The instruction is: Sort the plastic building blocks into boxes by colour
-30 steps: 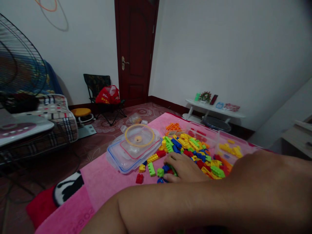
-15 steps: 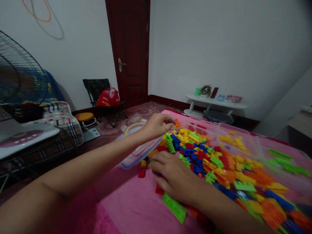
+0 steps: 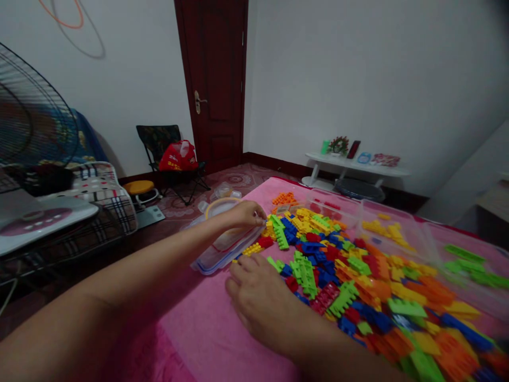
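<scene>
A wide heap of coloured plastic bricks (image 3: 338,265) covers a pink cloth (image 3: 207,329). My right hand (image 3: 262,297) lies flat on the cloth at the heap's near edge, fingers stretched out and touching green and blue bricks. My left hand (image 3: 243,215) reaches in from the left with curled fingers. It hovers where a stack of clear plastic lids (image 3: 217,257) meets the bricks; what it pinches is hidden. Behind the heap stand clear tubs, one with yellow bricks (image 3: 382,229), one with green bricks (image 3: 469,260). A small bunch of orange bricks (image 3: 284,199) lies at the far edge.
A large fan (image 3: 32,132) stands at the left beside a plaid-covered seat (image 3: 103,196). A folding chair with a red bag (image 3: 177,156), an orange stool (image 3: 137,187) and a dark red door (image 3: 214,79) are behind. A white low table (image 3: 353,170) stands along the right wall.
My left hand has drawn back from the far bricks and dropped over the lids. My right hand has slid left along the cloth, and bricks near it have shifted. The view turned right.
</scene>
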{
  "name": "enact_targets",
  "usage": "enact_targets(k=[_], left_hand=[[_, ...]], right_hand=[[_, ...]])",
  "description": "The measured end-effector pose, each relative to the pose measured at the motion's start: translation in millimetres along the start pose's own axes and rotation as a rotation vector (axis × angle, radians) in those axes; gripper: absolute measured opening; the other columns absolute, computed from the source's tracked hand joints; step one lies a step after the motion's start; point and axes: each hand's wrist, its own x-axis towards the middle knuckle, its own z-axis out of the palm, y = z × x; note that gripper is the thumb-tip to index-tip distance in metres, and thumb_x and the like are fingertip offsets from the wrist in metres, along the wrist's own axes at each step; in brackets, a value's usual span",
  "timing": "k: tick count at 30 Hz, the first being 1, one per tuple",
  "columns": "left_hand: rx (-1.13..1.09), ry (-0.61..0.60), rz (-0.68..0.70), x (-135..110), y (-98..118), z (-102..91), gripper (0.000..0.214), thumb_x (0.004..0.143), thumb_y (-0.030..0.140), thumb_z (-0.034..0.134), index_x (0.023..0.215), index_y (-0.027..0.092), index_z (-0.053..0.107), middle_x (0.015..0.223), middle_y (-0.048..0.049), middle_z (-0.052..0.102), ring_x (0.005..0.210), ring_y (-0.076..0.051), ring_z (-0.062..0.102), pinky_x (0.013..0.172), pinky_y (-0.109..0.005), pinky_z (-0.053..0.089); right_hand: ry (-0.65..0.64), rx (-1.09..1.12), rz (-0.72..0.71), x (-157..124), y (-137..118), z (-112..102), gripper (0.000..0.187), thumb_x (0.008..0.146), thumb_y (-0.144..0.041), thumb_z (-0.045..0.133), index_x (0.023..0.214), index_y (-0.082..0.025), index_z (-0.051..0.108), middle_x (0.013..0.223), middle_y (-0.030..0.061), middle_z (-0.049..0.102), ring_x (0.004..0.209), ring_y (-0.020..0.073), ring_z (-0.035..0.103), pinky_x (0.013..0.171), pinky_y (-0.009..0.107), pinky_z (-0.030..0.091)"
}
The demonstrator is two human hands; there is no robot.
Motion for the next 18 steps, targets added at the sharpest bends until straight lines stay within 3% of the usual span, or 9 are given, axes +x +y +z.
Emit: enact_targets(k=[3,6,8,11,14,18], left_hand=[[-0.032,-0.053,-0.016,4.3,-5.2,-3.3,0.034,0.070,0.025,0.057,0.099,0.014,0.070,0.089,-0.0058,0.071,0.072,-0.014,0.061,0.063,-0.018,0.043],[-0.082,-0.081,-0.012,4.8,-10.4,-4.9,0.031,0.070,0.023,0.056,0.096,0.015,0.070,0.087,-0.0041,0.071,0.070,-0.012,0.061,0.062,-0.017,0.042],[-0.108,-0.094,-0.008,3.9,-11.4,-5.6,0.029,0.070,0.022,0.056,0.094,0.014,0.071,0.087,-0.0037,0.071,0.070,-0.012,0.060,0.063,-0.017,0.042],[-0.110,-0.107,-0.023,2.3,-7.5,-7.4,0.028,0.071,0.023,0.055,0.092,0.012,0.071,0.086,-0.0045,0.071,0.070,-0.013,0.060,0.063,-0.018,0.043],[-0.085,-0.129,-0.048,0.0,-0.2,-11.1,0.030,0.072,0.023,0.053,0.093,0.010,0.070,0.086,-0.0055,0.071,0.071,-0.014,0.060,0.064,-0.018,0.043],[-0.062,-0.175,-0.035,-3.7,7.1,-18.3,0.032,0.074,0.024,0.051,0.096,0.011,0.069,0.088,-0.0045,0.071,0.072,-0.013,0.060,0.066,-0.018,0.042]], right_hand=[[-0.024,0.021,-0.056,7.3,-3.0,7.0,0.024,0.086,-0.031,0.047,0.093,-0.015,0.063,0.090,0.0088,0.061,0.093,0.0242,0.048,0.080,0.040,0.039],[-0.203,-0.139,0.208,11.3,4.1,12.8,0.033,0.083,-0.037,0.051,0.095,-0.010,0.065,0.093,0.0161,0.063,0.092,0.0288,0.050,0.080,0.045,0.038],[-0.311,-0.242,0.365,10.4,8.5,13.7,0.030,0.081,-0.031,0.053,0.092,-0.007,0.067,0.090,0.0196,0.063,0.089,0.0298,0.051,0.078,0.047,0.039],[-0.264,-0.220,0.305,8.5,8.3,12.4,0.024,0.079,-0.019,0.051,0.095,-0.010,0.067,0.093,0.0176,0.063,0.089,0.0282,0.052,0.076,0.044,0.040],[-0.200,-0.134,0.219,12.1,6.4,13.1,0.028,0.079,-0.020,0.051,0.103,-0.013,0.064,0.106,0.0158,0.060,0.099,0.0280,0.049,0.081,0.044,0.041],[-0.304,-0.152,0.380,15.6,21.4,14.8,0.036,0.081,-0.032,0.050,0.111,-0.014,0.061,0.117,0.0166,0.058,0.108,0.0311,0.047,0.094,0.053,0.030]])
